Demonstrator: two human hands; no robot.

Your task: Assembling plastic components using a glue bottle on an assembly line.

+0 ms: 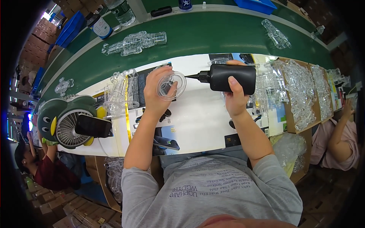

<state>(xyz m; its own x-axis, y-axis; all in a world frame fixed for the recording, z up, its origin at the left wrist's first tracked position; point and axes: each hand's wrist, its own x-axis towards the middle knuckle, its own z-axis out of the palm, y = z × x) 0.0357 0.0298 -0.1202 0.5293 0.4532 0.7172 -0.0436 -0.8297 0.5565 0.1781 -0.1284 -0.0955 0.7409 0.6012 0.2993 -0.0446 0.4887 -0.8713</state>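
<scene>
My left hand is closed round a clear round plastic piece with a flanged rim, its open end turned to the right. My right hand grips a black squeeze bottle lying on its side in the air. The bottle's thin black nozzle points left, and its tip is at the rim of the clear piece; whether they touch I cannot tell. Below both hands lies a white printed sheet on the bench. Clear plastic parts stand to the left of my left hand, and more are right of the bottle.
A penguin-shaped fan with a dark phone against it stands at left. Clear assemblies lie on the moving-belt-like green surface. A cardboard box of clear parts is at right. Other people sit on both sides.
</scene>
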